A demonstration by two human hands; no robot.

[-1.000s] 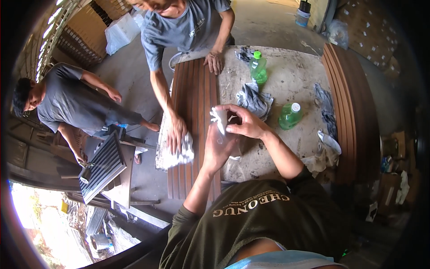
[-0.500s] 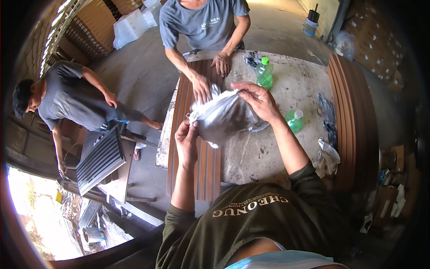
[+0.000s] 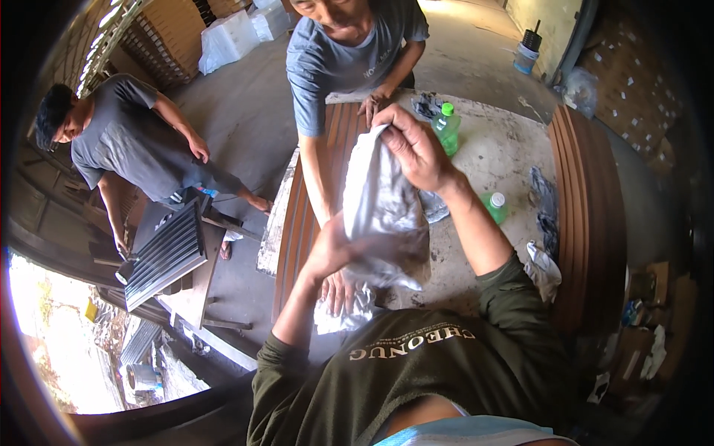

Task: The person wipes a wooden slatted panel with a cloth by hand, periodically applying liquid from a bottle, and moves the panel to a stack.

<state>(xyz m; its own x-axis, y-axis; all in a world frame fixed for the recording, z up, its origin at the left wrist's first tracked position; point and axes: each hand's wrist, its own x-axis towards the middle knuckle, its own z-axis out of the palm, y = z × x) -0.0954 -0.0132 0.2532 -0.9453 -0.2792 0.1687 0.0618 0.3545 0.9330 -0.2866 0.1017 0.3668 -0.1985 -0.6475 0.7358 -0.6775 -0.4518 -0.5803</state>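
Observation:
From the fingers and thumb of my right hand [image 3: 418,152], closed on its upper edge, a white rag [image 3: 387,215] hangs in folds over the table. My left hand [image 3: 335,249] is beside the rag's lower part, its fingers smeared by motion, so its grip is unclear. Beneath lies a brown grooved panel [image 3: 294,230], stretching along the table's left side. A co-worker across the table leans over it, one hand [image 3: 341,288] pressing another white cloth [image 3: 343,316] at the panel's near end. That person's other hand [image 3: 372,104] rests near the far end.
On the stained table [image 3: 506,123] stand a green bottle with a green cap [image 3: 446,130] and one with a white cap [image 3: 494,207]. Dark rags [image 3: 544,201] and a pale rag [image 3: 543,269] lie by stacked brown panels [image 3: 584,208]. Left, another person handles a dark ribbed panel [image 3: 167,256].
My right hand has risen, and the rag, earlier stretched between both hands, now hangs down. My left hand has moved lower and right. The co-worker's hand has slid toward me along the panel.

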